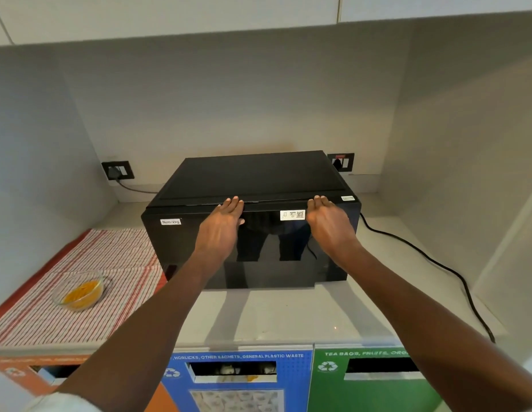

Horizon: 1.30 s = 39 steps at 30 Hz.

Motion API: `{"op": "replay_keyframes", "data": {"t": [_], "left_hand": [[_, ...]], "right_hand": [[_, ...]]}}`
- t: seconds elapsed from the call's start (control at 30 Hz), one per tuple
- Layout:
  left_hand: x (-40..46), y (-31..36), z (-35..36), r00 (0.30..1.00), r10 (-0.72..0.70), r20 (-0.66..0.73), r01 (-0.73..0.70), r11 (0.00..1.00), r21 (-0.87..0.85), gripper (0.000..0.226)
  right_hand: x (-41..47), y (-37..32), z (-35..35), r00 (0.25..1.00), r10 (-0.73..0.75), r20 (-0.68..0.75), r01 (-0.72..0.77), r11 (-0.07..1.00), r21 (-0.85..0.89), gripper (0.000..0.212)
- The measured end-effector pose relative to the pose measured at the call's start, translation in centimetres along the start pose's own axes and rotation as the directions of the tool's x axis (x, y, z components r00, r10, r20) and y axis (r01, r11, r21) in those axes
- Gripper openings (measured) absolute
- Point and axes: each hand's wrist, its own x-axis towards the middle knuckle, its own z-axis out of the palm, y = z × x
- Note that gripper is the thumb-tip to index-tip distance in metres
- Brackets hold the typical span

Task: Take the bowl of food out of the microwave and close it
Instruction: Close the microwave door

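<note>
The black microwave (259,185) stands on the counter against the back wall, its glossy front door closed. My left hand (221,226) lies flat on the upper middle of the door, fingertips at its top edge. My right hand (328,223) rests flat on the door's upper right, fingertips also at the top edge. Neither hand holds anything. A clear glass bowl (80,289) with yellow-orange food sits on a red-striped cloth (89,257) to the left of the microwave, apart from both hands.
A black power cord (431,260) runs across the counter right of the microwave. Wall sockets (117,170) sit behind it on both sides. Overhead cabinets hang above. Below the counter edge are orange, blue (238,379) and green waste bins.
</note>
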Motion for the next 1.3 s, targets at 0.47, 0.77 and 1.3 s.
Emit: {"op": "replay_keyframes", "data": {"t": [0.47,0.77,1.3], "left_hand": [[0.3,0.2,0.2,0.999,-0.037,0.032,0.037,0.999,0.008,0.053],[0.4,0.1,0.5,0.998,-0.049,0.030,0.049,0.999,0.001,0.054],[0.8,0.2,1.2,0.997,-0.082,-0.004,0.081,0.996,-0.020,0.059]], "right_hand": [[0.1,0.1,0.0,1.000,0.018,-0.006,-0.018,0.999,0.047,0.063],[-0.1,0.2,0.0,1.000,0.017,-0.015,-0.016,0.998,0.066,0.062],[0.7,0.3,0.7,0.999,0.020,-0.050,-0.017,0.999,0.051,0.066]]}}
